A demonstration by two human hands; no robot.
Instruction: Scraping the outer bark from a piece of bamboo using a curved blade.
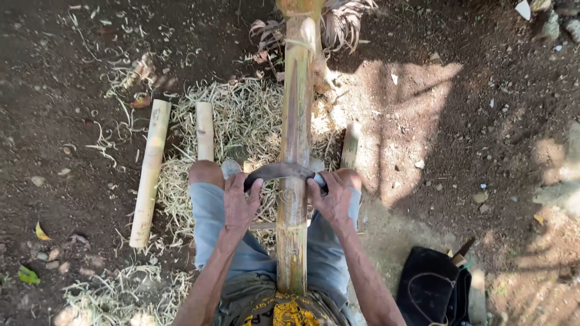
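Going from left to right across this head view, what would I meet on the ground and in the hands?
Long bamboo piece → shorter bamboo piece → left hand → bamboo pole being scraped with a curved blade → right hand → short bamboo stub → black bag.

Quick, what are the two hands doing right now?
Left hand: closed on the left end of the curved blade.
Right hand: closed on the blade's right end, across the bamboo pole.
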